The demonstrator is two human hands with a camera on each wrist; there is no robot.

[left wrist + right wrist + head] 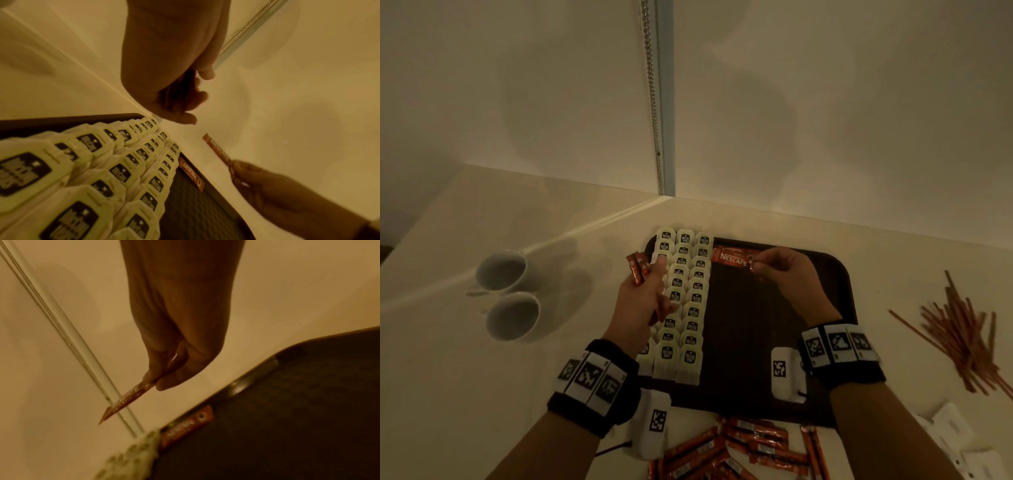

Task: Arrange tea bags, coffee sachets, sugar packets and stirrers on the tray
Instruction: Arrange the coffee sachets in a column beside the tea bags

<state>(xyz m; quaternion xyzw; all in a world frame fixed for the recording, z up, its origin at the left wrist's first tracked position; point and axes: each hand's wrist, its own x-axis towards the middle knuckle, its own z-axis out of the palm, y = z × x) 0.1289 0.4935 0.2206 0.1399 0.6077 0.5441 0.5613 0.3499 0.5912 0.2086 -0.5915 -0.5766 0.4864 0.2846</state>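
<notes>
Pale bench in a wall corner, dim light; dark tray sits in front of me. Tea bags already fill its left side in three overlapping columns running front-to-back.

R hand pinches one coffee sachet by its right end, thumb + fingertips clamped on it. It hangs just above the tray's far edge, long axis left-right, free end pointing at the top of the tea bag columns. L wrist view shows another sachet already lying flat there, right beside the tea bags, same axis. So the held one prob. goes down next to or just nearer than that one. R hand is clearly the nearer; the drop is short.

L hand hovers over the tea bags, fingers curled round a small bunch of sachets, acting as the feeder.

Around: loose sachets on the bench at the tray's near edge, stirrers piled to the right, two white cups to the left, white packets near right, maybe sugar. Nothing blocks the drop; only risk I see is nudging the tea bag rows w/ the free end.
</notes>
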